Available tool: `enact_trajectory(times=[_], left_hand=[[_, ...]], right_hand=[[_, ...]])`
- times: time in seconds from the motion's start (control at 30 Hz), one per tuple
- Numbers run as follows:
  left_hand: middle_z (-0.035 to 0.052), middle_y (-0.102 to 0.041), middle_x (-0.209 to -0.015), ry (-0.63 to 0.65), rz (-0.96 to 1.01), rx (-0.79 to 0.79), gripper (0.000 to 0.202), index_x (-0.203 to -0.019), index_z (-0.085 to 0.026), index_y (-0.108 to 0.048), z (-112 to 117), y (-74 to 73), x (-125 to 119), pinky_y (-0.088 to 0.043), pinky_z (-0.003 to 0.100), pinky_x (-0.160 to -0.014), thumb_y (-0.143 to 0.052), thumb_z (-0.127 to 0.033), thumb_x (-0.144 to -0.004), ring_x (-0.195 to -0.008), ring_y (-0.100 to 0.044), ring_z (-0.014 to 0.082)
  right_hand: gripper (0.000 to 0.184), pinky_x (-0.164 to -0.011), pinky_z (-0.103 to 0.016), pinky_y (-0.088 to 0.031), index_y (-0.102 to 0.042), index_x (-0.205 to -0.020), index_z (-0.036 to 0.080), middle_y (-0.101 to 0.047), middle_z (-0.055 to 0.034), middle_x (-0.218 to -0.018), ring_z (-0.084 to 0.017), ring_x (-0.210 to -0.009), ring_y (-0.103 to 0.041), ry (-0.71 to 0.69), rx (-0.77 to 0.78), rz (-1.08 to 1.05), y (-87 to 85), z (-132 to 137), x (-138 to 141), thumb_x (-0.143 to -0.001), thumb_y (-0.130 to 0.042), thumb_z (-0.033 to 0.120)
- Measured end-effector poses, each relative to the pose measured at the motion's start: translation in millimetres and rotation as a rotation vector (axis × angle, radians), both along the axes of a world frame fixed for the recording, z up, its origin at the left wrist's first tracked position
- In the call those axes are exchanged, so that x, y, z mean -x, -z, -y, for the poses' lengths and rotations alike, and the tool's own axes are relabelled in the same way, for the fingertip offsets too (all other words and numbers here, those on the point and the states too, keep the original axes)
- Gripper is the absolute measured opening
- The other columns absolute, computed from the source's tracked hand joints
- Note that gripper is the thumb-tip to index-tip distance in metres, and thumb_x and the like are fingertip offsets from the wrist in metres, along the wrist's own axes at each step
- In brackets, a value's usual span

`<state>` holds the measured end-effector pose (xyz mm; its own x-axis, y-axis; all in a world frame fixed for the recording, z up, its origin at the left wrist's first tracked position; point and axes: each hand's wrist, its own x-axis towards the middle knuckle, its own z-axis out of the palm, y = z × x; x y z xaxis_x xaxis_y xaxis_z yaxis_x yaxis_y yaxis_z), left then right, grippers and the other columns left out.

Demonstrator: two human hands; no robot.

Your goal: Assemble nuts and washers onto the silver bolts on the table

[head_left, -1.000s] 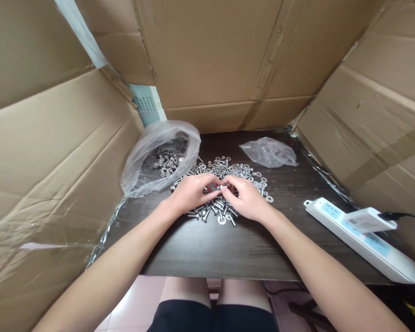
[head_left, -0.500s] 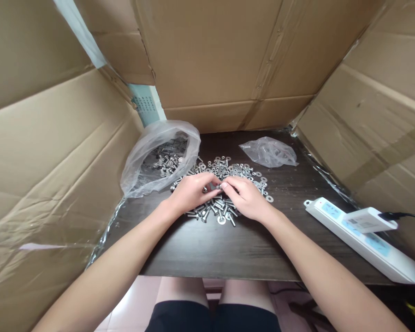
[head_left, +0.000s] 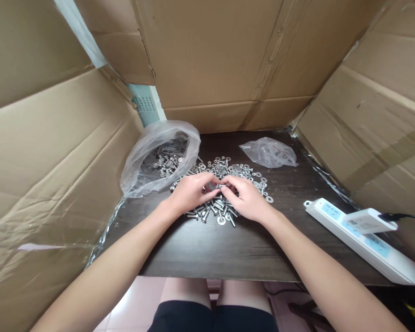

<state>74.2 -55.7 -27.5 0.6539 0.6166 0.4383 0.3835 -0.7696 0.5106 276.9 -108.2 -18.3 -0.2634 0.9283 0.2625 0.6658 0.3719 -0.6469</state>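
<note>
My left hand and my right hand meet over a pile of small metal bolts, nuts and washers on a dark wooden table. Both hands pinch one small bolt between their fingertips, just above the pile. The fingers of each hand are curled and pressed together. A clear plastic bag with more bolts in it lies open to the left of the pile.
A crumpled, flat plastic bag lies at the back right. A white power strip with a plug in it sits at the table's right edge. Cardboard walls close in the left, back and right sides.
Both hands stay over the pile; the fingertips have shifted slightly around the small bolt.
</note>
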Motion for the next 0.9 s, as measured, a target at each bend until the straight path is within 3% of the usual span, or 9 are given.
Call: enact_trajectory(times=[0.3, 0.57, 0.9], left_hand=[[-0.0011, -0.068, -0.086, -0.018, 0.001, 0.017, 0.015, -0.099, -0.018, -0.065, 2.0, -0.6, -1.1, -0.047, 0.021, -0.064, -0.067, -0.031, -0.092, -0.070, -0.064, 0.0101], [-0.0007, -0.069, -0.088, -0.008, 0.007, 0.017, 0.015, -0.102, -0.019, -0.066, 1.2, -0.9, -0.3, -0.048, 0.021, -0.065, -0.067, -0.030, -0.092, -0.070, -0.065, 0.0104], [0.0002, -0.070, -0.087, -0.011, 0.005, 0.017, 0.017, -0.101, -0.018, -0.066, 1.1, -0.4, -0.8, -0.048, 0.021, -0.064, -0.066, -0.033, -0.093, -0.070, -0.065, 0.0110]], right_hand=[[0.014, -0.075, -0.032, -0.040, -0.062, -0.092, 0.019, -0.066, -0.0023, -0.083, -0.017, -0.078, -0.059, -0.008, 0.009, 0.007, -1.0, 0.5, 0.6, -0.096, -0.051, 0.025], [0.012, -0.074, -0.032, -0.042, -0.061, -0.097, 0.019, -0.066, -0.0030, -0.083, -0.017, -0.073, -0.058, 0.002, -0.071, -0.013, 0.4, -0.6, -0.3, -0.093, -0.052, 0.024], [0.011, -0.073, -0.032, -0.041, -0.062, -0.095, 0.019, -0.066, -0.0029, -0.082, -0.017, -0.073, -0.057, 0.010, -0.030, 0.008, -0.4, -0.4, 0.4, -0.092, -0.053, 0.025]])
